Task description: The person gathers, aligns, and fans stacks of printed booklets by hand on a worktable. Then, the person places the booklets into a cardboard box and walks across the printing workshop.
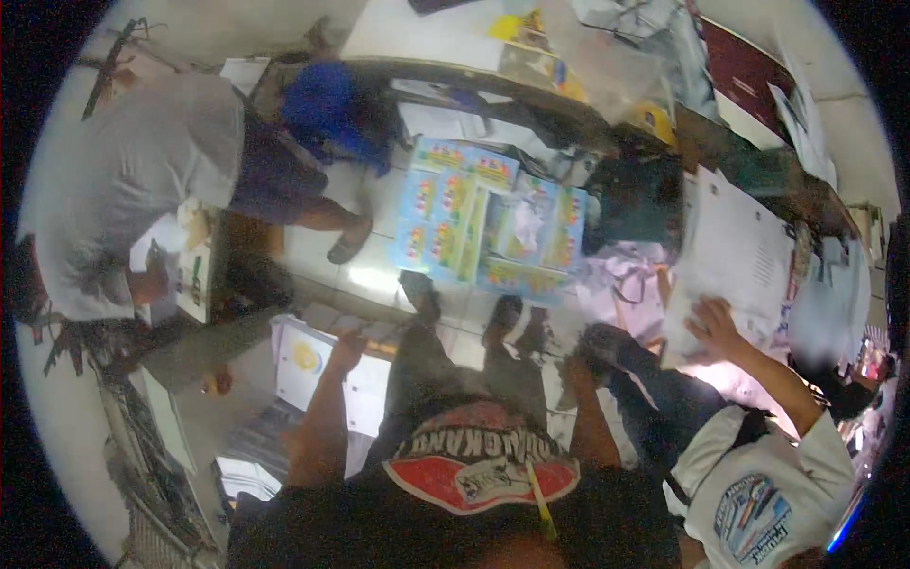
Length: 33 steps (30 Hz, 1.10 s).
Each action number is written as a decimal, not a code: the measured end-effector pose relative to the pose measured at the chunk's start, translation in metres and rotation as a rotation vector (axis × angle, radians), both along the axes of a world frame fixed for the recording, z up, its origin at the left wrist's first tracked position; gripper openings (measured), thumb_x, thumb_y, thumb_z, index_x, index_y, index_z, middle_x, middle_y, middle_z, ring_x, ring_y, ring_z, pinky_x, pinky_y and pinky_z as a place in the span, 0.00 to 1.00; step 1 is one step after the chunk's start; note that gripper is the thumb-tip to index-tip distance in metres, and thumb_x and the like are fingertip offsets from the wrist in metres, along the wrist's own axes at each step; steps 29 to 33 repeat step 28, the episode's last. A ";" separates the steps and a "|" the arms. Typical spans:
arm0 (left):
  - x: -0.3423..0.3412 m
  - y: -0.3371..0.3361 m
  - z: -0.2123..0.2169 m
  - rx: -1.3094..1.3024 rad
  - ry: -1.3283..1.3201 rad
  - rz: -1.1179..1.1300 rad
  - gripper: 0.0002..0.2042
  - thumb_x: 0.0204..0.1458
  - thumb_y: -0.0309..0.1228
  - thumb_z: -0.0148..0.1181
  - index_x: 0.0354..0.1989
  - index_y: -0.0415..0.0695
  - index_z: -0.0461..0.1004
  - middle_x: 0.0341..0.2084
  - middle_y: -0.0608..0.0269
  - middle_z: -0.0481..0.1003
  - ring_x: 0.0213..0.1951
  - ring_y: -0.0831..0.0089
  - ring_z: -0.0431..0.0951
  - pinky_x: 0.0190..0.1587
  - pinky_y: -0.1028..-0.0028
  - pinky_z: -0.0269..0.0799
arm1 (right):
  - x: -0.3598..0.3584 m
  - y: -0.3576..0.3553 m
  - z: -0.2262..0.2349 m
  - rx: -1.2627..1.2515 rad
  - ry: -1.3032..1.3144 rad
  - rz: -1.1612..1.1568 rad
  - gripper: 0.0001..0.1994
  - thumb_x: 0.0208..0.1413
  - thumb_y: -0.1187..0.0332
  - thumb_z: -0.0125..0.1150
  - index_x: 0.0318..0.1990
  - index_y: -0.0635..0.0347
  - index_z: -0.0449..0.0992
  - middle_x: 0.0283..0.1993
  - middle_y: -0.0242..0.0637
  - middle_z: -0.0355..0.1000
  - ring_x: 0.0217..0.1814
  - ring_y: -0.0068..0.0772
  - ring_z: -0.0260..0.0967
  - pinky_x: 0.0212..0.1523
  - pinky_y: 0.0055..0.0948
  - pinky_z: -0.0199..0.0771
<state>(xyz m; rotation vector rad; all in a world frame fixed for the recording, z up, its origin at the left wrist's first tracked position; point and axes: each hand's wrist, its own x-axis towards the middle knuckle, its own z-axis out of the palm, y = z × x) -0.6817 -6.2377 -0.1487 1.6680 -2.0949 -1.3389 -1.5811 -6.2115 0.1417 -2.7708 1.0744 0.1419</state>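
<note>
My left hand (349, 351) is at the upper edge of white box files (365, 391) standing in a row at my left. It touches or hovers over them; its fingers are too blurred to read. One white piece beside it bears a yellow round picture (308, 357). My right hand (576, 372) hangs low at my right side, close to another person's dark trouser leg (654, 375). Its fingers are dark and smeared, and I see no object in it. Ahead on the tiled floor lies a flat, printed blue, yellow and green cardboard sheet (441, 213) with crumpled clear plastic (526, 220) on it.
At right, a person in a white shirt (739, 498) has a hand (713, 327) on a large white file (735, 247). At left, another in grey (142, 180) bends over a box (196, 280). Pinkish papers (626, 280) lie right of the cardboard. A cluttered table (427, 38) stands beyond.
</note>
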 end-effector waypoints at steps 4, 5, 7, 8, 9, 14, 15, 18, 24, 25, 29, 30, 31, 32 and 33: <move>-0.025 -0.058 -0.054 0.258 -0.252 -0.553 0.16 0.58 0.32 0.50 0.55 0.47 0.70 0.50 0.53 0.73 0.54 0.61 0.71 0.58 0.61 0.66 | 0.045 0.029 -0.027 0.121 -0.026 -0.320 0.38 0.43 0.41 0.61 0.59 0.57 0.68 0.60 0.53 0.63 0.58 0.57 0.62 0.52 0.58 0.60; 0.036 -0.081 -0.059 0.417 -0.169 -0.294 0.16 0.58 0.32 0.50 0.55 0.46 0.70 0.52 0.53 0.72 0.53 0.63 0.72 0.57 0.63 0.67 | 0.106 0.011 -0.085 0.184 -0.188 -0.514 0.36 0.46 0.44 0.60 0.59 0.59 0.67 0.59 0.53 0.64 0.56 0.55 0.63 0.51 0.55 0.62; 0.070 -0.118 -0.070 0.488 -0.228 -0.184 0.17 0.59 0.33 0.51 0.56 0.44 0.69 0.53 0.52 0.70 0.53 0.64 0.72 0.57 0.65 0.68 | 0.245 -0.009 -0.179 0.474 -0.482 -0.930 0.31 0.52 0.50 0.58 0.59 0.62 0.67 0.58 0.53 0.65 0.54 0.51 0.66 0.50 0.49 0.66; 0.032 -0.131 -0.088 0.478 -0.312 -0.304 0.18 0.59 0.34 0.52 0.56 0.44 0.69 0.52 0.52 0.71 0.52 0.64 0.72 0.57 0.64 0.68 | 0.300 -0.009 -0.213 0.629 -0.562 -1.141 0.28 0.55 0.53 0.57 0.59 0.63 0.66 0.57 0.53 0.66 0.53 0.49 0.67 0.49 0.46 0.68; 0.000 -0.154 -0.096 0.476 -0.355 -0.347 0.18 0.59 0.35 0.53 0.56 0.43 0.69 0.51 0.51 0.71 0.52 0.63 0.72 0.56 0.64 0.67 | 0.338 -0.021 -0.250 0.719 -0.635 -1.262 0.26 0.58 0.56 0.55 0.58 0.65 0.66 0.56 0.53 0.66 0.51 0.47 0.68 0.48 0.43 0.70; -0.169 -0.253 -0.167 0.120 -0.259 -0.310 0.21 0.58 0.39 0.57 0.57 0.42 0.69 0.46 0.49 0.72 0.50 0.59 0.72 0.56 0.62 0.66 | 0.347 -0.085 -0.451 0.717 -0.888 -1.805 0.43 0.45 0.51 0.72 0.62 0.69 0.59 0.58 0.58 0.66 0.57 0.49 0.68 0.55 0.41 0.69; -0.153 -0.265 -0.180 -0.006 -0.314 -0.273 0.22 0.58 0.40 0.58 0.57 0.41 0.68 0.45 0.49 0.72 0.50 0.59 0.73 0.56 0.61 0.66 | 0.381 -0.121 -0.457 0.739 -0.859 -1.781 0.50 0.40 0.47 0.75 0.64 0.70 0.55 0.62 0.59 0.61 0.63 0.52 0.62 0.60 0.43 0.65; -0.095 -0.337 -0.207 -0.194 -0.420 -0.198 0.23 0.56 0.42 0.60 0.53 0.38 0.70 0.43 0.51 0.73 0.47 0.62 0.73 0.52 0.63 0.67 | 0.466 -0.251 -0.441 0.668 -0.745 -1.715 0.63 0.33 0.40 0.76 0.69 0.69 0.45 0.69 0.59 0.51 0.70 0.58 0.52 0.67 0.47 0.58; -0.229 -0.315 -0.244 0.704 0.315 0.419 0.19 0.57 0.36 0.61 0.51 0.37 0.70 0.39 0.59 0.73 0.37 0.73 0.75 0.39 0.71 0.73 | 0.434 -0.226 -0.506 0.626 -0.631 -1.877 0.62 0.33 0.47 0.77 0.70 0.69 0.42 0.69 0.57 0.53 0.69 0.57 0.55 0.65 0.46 0.61; -0.213 -0.321 -0.248 0.741 0.332 0.459 0.18 0.57 0.36 0.61 0.51 0.37 0.70 0.38 0.61 0.73 0.35 0.74 0.75 0.37 0.73 0.74 | 0.441 -0.226 -0.511 0.674 -0.895 -1.852 0.60 0.35 0.49 0.76 0.70 0.66 0.42 0.70 0.56 0.52 0.70 0.56 0.54 0.65 0.47 0.61; -0.189 -0.329 -0.270 0.740 0.321 0.476 0.16 0.57 0.33 0.60 0.50 0.39 0.70 0.38 0.62 0.74 0.36 0.74 0.76 0.36 0.72 0.75 | 0.435 -0.221 -0.522 0.890 -1.260 -1.638 0.56 0.41 0.54 0.74 0.71 0.63 0.41 0.72 0.52 0.50 0.71 0.55 0.53 0.66 0.49 0.58; -0.189 -0.329 -0.270 0.740 0.321 0.476 0.16 0.57 0.33 0.60 0.50 0.39 0.70 0.38 0.62 0.74 0.36 0.74 0.76 0.36 0.72 0.75 | 0.435 -0.221 -0.522 0.890 -1.260 -1.638 0.56 0.41 0.54 0.74 0.71 0.63 0.41 0.72 0.52 0.50 0.71 0.55 0.53 0.66 0.49 0.58; -0.189 -0.329 -0.270 0.740 0.321 0.476 0.16 0.57 0.33 0.60 0.50 0.39 0.70 0.38 0.62 0.74 0.36 0.74 0.76 0.36 0.72 0.75 | 0.435 -0.221 -0.522 0.890 -1.260 -1.638 0.56 0.41 0.54 0.74 0.71 0.63 0.41 0.72 0.52 0.50 0.71 0.55 0.53 0.66 0.49 0.58; -0.189 -0.329 -0.270 0.740 0.321 0.476 0.16 0.57 0.33 0.60 0.50 0.39 0.70 0.38 0.62 0.74 0.36 0.74 0.76 0.36 0.72 0.75 | 0.435 -0.221 -0.522 0.890 -1.260 -1.638 0.56 0.41 0.54 0.74 0.71 0.63 0.41 0.72 0.52 0.50 0.71 0.55 0.53 0.66 0.49 0.58; -0.189 -0.329 -0.270 0.740 0.321 0.476 0.16 0.57 0.33 0.60 0.50 0.39 0.70 0.38 0.62 0.74 0.36 0.74 0.76 0.36 0.72 0.75 | 0.435 -0.221 -0.522 0.890 -1.260 -1.638 0.56 0.41 0.54 0.74 0.71 0.63 0.41 0.72 0.52 0.50 0.71 0.55 0.53 0.66 0.49 0.58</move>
